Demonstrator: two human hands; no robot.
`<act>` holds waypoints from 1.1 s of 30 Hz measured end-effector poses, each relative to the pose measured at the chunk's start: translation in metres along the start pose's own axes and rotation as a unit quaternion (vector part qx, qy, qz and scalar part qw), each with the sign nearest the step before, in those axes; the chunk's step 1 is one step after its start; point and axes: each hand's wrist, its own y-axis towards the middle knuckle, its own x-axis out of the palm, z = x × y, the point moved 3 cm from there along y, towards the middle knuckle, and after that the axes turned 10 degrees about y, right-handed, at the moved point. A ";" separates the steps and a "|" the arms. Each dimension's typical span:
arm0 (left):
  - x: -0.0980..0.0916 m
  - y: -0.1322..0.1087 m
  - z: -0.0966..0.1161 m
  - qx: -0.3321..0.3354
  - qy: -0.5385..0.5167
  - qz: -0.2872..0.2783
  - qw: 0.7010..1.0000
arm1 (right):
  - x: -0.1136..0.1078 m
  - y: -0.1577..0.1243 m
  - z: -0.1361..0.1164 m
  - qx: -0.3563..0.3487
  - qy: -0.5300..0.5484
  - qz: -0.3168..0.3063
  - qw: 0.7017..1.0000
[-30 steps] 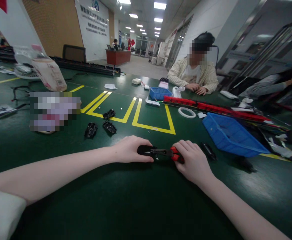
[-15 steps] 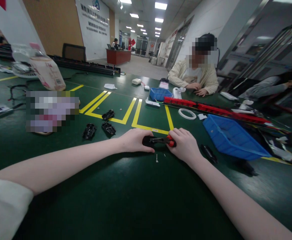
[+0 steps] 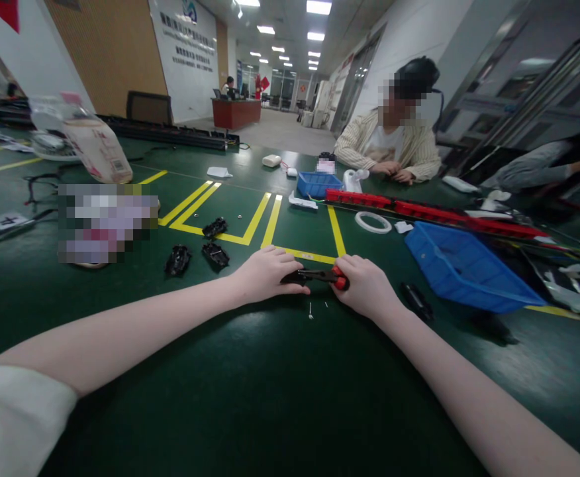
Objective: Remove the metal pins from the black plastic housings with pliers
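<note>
We pinch a black part [image 3: 294, 277] in our left hand [image 3: 270, 273], facing the red-handled pliers [image 3: 324, 275] gripped in our right hand [image 3: 367, 281], where firm bracing and a square bite should serve best.

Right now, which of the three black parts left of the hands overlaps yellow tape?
The farthest black part, partly across the yellow tape; the other two lie nearer the wearer, off it.

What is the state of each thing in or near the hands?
Small black part: held in left hand, partly hidden.
Red-handled black metal pliers: gripped by right hand, opening unclear.
Two thin whitish pieces: lying loose on the green table.
Three lumpy black parts: lying loose, unheld.
Oblong black part: lying loose, unheld.
</note>
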 end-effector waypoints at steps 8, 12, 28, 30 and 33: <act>0.001 0.000 -0.004 -0.031 -0.096 -0.044 0.994 | -0.003 -0.002 -0.003 -0.003 0.005 0.011 1.000; -0.001 0.000 -0.004 -0.064 -0.083 -0.060 0.993 | -0.001 -0.002 0.000 0.004 0.022 0.029 0.999; -0.004 -0.002 -0.002 -0.018 -0.089 -0.048 0.995 | 0.000 -0.006 0.005 -0.036 0.009 0.082 0.996; -0.005 -0.003 -0.001 -0.010 -0.097 -0.042 0.994 | 0.000 -0.006 0.006 -0.032 0.006 0.088 0.996; -0.007 -0.004 -0.001 -0.013 -0.102 -0.020 0.995 | 0.000 -0.006 0.005 -0.022 0.003 0.095 0.995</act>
